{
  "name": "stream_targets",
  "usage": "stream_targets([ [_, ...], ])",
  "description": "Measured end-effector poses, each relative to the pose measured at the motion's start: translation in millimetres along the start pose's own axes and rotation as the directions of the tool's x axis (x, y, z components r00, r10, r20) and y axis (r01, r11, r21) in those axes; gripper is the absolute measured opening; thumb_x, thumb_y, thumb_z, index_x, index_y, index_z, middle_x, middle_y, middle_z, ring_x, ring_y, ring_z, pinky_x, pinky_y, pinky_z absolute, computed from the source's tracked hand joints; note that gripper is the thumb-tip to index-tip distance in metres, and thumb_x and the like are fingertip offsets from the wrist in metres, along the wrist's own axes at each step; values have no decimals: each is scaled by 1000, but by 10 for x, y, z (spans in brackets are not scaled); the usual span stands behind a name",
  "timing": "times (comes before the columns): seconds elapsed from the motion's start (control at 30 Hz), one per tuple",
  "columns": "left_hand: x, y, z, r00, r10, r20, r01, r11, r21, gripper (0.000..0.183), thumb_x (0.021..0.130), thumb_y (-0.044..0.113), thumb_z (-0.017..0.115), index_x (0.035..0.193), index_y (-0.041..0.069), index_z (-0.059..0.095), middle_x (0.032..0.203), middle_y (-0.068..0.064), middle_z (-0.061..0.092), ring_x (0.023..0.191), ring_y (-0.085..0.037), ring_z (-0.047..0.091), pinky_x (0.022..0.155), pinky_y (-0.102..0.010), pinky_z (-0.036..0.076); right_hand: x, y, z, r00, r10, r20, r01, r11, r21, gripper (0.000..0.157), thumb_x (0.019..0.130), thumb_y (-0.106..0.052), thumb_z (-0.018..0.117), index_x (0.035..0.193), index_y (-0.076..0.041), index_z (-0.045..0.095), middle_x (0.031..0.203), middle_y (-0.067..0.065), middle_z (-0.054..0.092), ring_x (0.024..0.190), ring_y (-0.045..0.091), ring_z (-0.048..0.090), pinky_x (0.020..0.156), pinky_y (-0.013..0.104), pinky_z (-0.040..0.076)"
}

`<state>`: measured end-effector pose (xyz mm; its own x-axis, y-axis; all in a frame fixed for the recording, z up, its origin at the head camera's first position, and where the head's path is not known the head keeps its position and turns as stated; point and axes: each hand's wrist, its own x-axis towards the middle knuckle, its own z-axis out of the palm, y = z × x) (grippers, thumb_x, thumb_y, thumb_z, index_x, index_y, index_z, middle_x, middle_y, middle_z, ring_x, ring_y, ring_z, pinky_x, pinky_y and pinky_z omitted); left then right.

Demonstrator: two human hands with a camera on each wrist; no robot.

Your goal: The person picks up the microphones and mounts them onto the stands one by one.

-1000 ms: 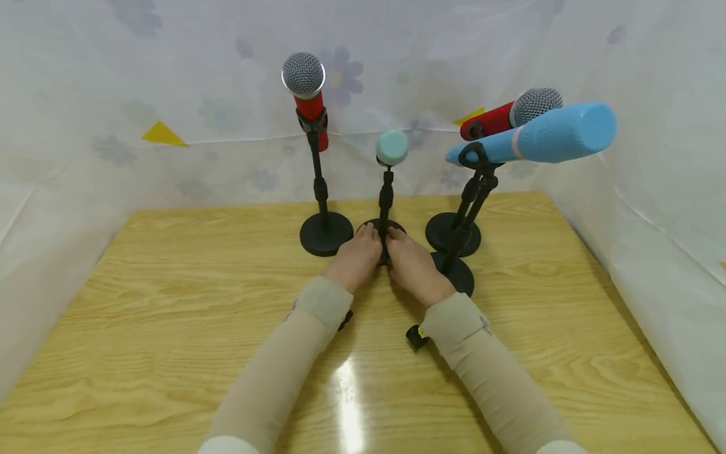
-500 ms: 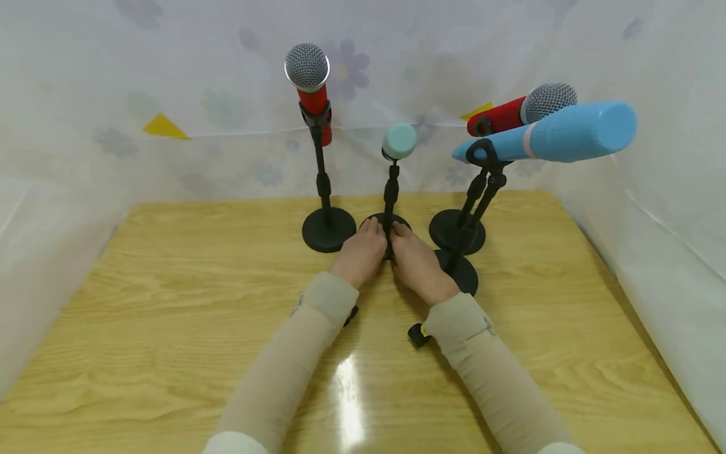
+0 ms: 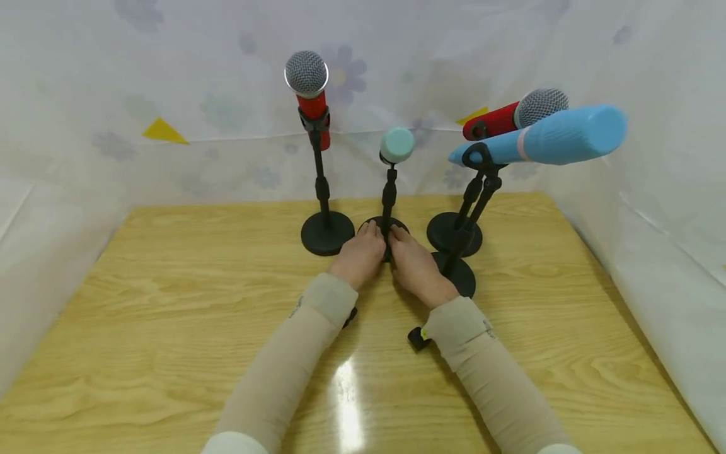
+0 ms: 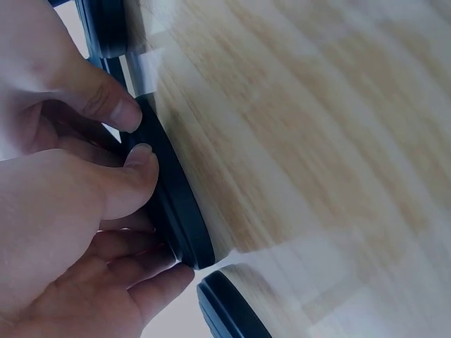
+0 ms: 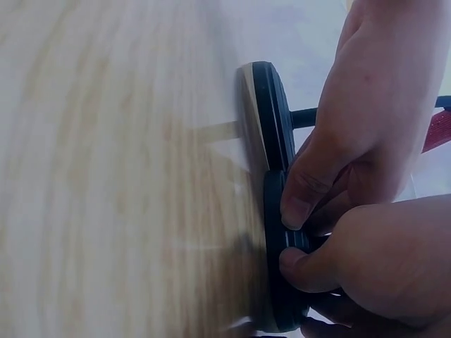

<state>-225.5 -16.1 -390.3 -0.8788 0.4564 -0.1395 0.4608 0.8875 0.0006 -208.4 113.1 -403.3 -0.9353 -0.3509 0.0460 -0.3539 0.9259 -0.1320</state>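
Note:
My left hand (image 3: 361, 253) and right hand (image 3: 416, 265) hold the round black base of the middle microphone stand (image 3: 389, 193), one at each side of its pole. Atop that stand is a microphone with a teal end (image 3: 397, 145), pointing toward me. In the left wrist view both thumbs press the near rim of the base (image 4: 169, 186), while several fingers reach behind it. The right wrist view shows the same grip on the base (image 5: 273, 232), which stands flat on the table; the fingers' far ends are partly hidden.
Left of the hands stands a red microphone (image 3: 312, 105) on its own stand. To the right, a blue microphone-shaped item (image 3: 567, 137) on a stand partly covers another red microphone (image 3: 492, 120). All are on the wooden table (image 3: 187, 302), before a flower-patterned white sheet (image 3: 227, 82).
The head view has shifted slightly. Both hands stay on the base of the middle stand, and the stands keep their places.

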Motion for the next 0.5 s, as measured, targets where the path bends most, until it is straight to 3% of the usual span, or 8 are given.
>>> stream_targets([
  [0.27, 31, -5, 77, 1000, 13, -13, -12, 999, 50, 46, 107, 9, 46, 150, -5, 41, 160, -21, 36, 150, -30, 36, 117, -35, 43, -25, 25, 79, 1000, -12, -2, 12, 1000, -23, 49, 101, -3, 54, 148, 8, 44, 154, 22, 44, 140, 35, 50, 109, 42, 51],
  [0.5, -54, -114, 169, 1000, 26, 7, -25, 990, -137, 56, 109, 22, 45, 154, -7, 30, 165, -25, 22, 155, -35, 23, 125, -41, 30, -88, 54, -18, 984, -53, 169, 31, 991, 127, 50, 105, -18, 52, 149, 5, 43, 159, 26, 36, 144, 40, 43, 115, 50, 43],
])
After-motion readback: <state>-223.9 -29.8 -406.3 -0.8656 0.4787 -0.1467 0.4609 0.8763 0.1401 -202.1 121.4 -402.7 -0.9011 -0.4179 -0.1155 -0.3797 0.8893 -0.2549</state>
